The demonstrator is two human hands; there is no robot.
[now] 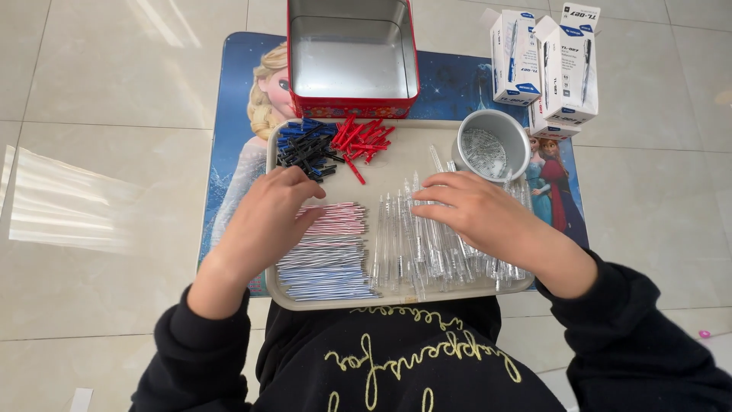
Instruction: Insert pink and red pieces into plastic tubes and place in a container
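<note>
Seen from above, seated on pale floor tiles, beige plastic tray (396,145) across the lap over a blue cartoon-printed mat (229,114).

Right hand (480,214) laid flat on the row of clear plastic pen barrels (404,252), fingers slightly spread and pointing toward the tray's middle, fingertips (427,200) touching barrel tops; nothing visibly pinched (grip under the palm hidden, so closed on one or not: cannot tell). Barrels side by side, long axes running near to far, so crosswise to the right fingers.

Left hand (267,217) resting on the stack of thin pen refills in pink, grey and blue bands (328,255), fingers curled loosely together, tips near the far end of the pile just below the heap of small black and blue plastic pen caps (305,149). Refills lying left to right, long axes at right angles to the barrels, their right-hand ends just beside the leftmost barrels.

Left hand nearer the refills and caps, right hand nearer the barrels.

Beyond: heap of small red plastic caps (364,139) beside the dark ones, round grey metal cup of tiny springs (492,149) (contents small, hard to be sure) at the far right of the tray, empty red rectangular metal tin (352,53) touching the far edge, white-and-blue cardboard pen boxes (564,61) well to the right.
</note>
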